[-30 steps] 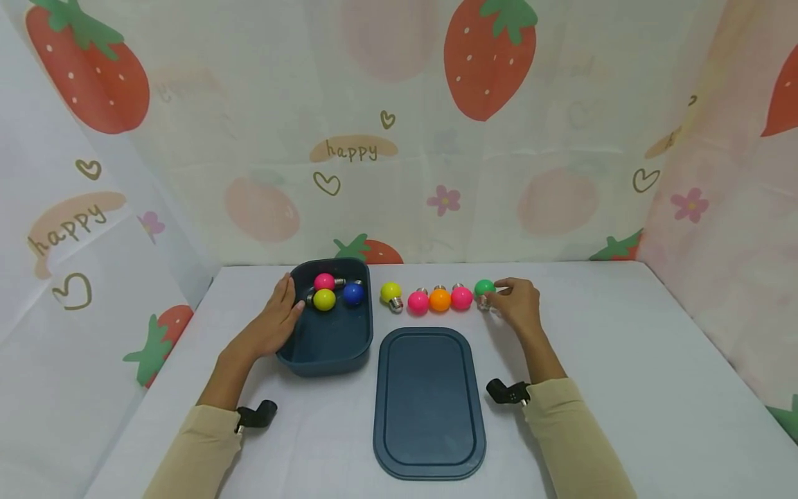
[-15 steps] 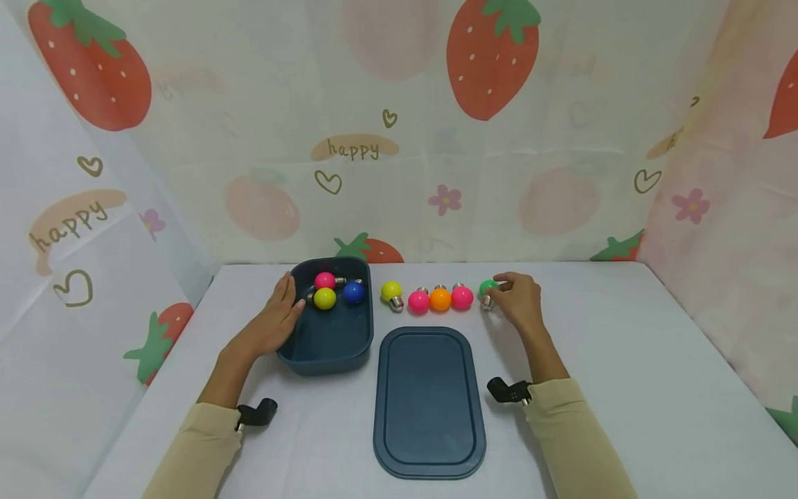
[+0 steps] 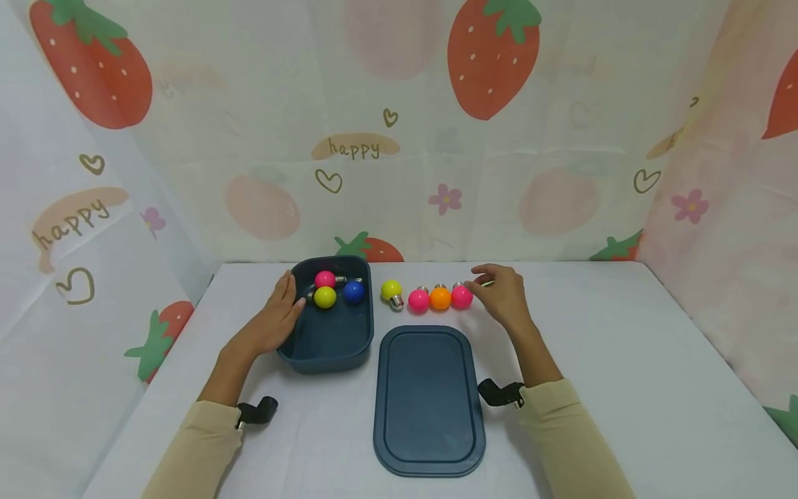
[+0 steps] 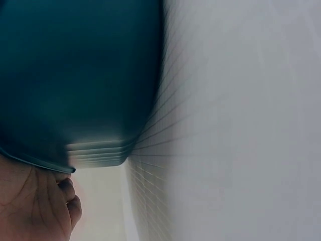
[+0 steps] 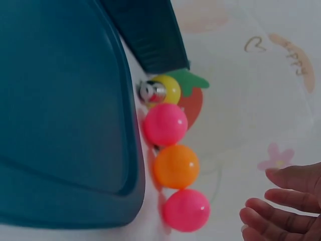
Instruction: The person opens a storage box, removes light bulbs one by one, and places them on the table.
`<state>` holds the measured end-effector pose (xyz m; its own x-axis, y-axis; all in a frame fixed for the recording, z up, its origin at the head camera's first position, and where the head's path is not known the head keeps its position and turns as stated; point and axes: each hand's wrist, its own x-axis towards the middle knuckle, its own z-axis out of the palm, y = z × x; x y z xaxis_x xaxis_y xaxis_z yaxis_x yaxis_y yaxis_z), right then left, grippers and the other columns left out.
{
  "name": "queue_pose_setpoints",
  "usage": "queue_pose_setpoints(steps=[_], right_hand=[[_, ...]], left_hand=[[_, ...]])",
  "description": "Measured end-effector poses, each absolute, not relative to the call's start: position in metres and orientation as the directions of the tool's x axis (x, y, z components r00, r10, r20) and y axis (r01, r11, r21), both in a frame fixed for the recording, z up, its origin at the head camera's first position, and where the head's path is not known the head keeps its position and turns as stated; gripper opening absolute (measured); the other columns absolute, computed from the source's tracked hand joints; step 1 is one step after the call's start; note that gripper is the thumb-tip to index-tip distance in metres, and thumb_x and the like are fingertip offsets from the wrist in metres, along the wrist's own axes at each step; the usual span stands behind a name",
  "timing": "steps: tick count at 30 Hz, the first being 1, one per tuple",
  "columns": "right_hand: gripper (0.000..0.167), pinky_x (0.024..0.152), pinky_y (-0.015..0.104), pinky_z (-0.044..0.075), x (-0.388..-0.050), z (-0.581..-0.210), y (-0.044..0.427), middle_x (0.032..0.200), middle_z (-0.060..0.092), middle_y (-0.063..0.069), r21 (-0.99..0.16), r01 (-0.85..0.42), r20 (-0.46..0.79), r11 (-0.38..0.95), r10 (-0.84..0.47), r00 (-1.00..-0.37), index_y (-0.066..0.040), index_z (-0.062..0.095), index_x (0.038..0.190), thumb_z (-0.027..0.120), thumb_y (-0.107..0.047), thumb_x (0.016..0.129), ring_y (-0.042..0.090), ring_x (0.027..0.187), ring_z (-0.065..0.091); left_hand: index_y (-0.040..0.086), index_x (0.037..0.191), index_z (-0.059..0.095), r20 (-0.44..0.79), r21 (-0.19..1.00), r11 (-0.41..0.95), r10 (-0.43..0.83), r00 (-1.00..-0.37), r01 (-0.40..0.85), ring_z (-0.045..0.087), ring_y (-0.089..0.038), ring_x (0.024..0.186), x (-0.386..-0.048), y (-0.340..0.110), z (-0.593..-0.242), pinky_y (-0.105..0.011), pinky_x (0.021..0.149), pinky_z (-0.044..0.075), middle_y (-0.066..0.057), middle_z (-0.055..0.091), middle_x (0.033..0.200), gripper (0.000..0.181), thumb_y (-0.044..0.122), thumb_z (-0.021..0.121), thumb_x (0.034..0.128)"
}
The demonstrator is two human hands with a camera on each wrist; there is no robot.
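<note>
Sleeves: we see a left sleeve (image 3: 196,450) at lower left and a right sleeve (image 3: 576,443) at lower right.
Lid: the dark blue lid (image 3: 430,402) lies flat at lower centre, its long axis running up the frame.
Left hand: the left hand (image 3: 274,319) rests against the box's left wall, left of centre, fingers straight and together, thumb at the rim.
Box: the dark blue box (image 3: 327,346) stands left of centre, long axis up the frame, three bulbs in its far half.
Boxed bulbs: the boxed yellow bulb (image 3: 325,299) points its base left; beyond it, the boxed pink bulb (image 3: 324,278) points right; the blue bulb (image 3: 354,292), at the right wall, points its base up the frame.
Right hand: the right hand (image 3: 501,298) is bent right of centre, a green patch (image 3: 488,283) showing between its digits; we cannot tell whether it is gripped, or which way it points.
Row: right of the box, the loose yellow bulb (image 3: 391,289) points its base down the frame; the left pink bulb (image 3: 418,301), orange bulb (image 3: 440,299) and right pink bulb (image 3: 462,297) point theirs up, the last just beside the right hand's fingertips.
Backdrop: strawberries pattern the cloth backdrop (image 3: 492,173) across the top.
</note>
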<state>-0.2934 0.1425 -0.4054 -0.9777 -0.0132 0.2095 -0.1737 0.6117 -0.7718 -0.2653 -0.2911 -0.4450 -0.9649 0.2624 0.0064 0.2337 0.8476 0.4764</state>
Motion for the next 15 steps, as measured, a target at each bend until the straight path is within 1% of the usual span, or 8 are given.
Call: queue_pose_setpoints(steps=[6, 12, 15], right_hand=[[0.033, 0.077, 0.044, 0.061, -0.288, -0.401, 0.127, 0.101, 0.075, 0.018, -0.759, -0.249, 0.248, 0.602, -0.086, -0.965, -0.001, 0.072, 0.121, 0.075, -0.017, 0.093, 0.034, 0.094, 0.072], [0.034, 0.075, 0.04, 0.062, -0.276, -0.396, 0.108, 0.102, 0.075, 0.016, -0.744, -0.295, 0.243, 0.6, -0.169, -0.955, -0.002, 0.071, 0.122, 0.074, -0.019, 0.093, 0.032, 0.093, 0.071], [0.032, 0.075, 0.039, 0.061, -0.27, -0.393, 0.098, 0.102, 0.075, 0.013, -0.739, -0.326, 0.239, 0.589, -0.223, -0.945, -0.003, 0.071, 0.122, 0.073, -0.016, 0.093, 0.03, 0.094, 0.071]], left_hand=[[-0.008, 0.157, -0.007, 0.016, 0.481, 0.843, 0.266, -0.964, 0.241, -0.008, -0.041, 0.154, -0.265, -0.292, -0.445, -0.06, 0.122, 0.005, -0.025, -0.013, 0.167, 0.073, 0.042, 0.022, 0.1123], [-0.008, 0.157, -0.007, 0.016, 0.488, 0.84, 0.262, -0.965, 0.236, -0.009, -0.041, 0.154, -0.264, -0.292, -0.444, -0.06, 0.122, 0.004, -0.024, -0.013, 0.167, 0.072, 0.04, 0.022, 0.1126], [-0.008, 0.157, -0.007, 0.013, 0.494, 0.838, 0.26, -0.965, 0.232, -0.009, -0.041, 0.154, -0.264, -0.291, -0.444, -0.06, 0.122, 0.004, -0.024, -0.013, 0.167, 0.071, 0.038, 0.023, 0.1128]])
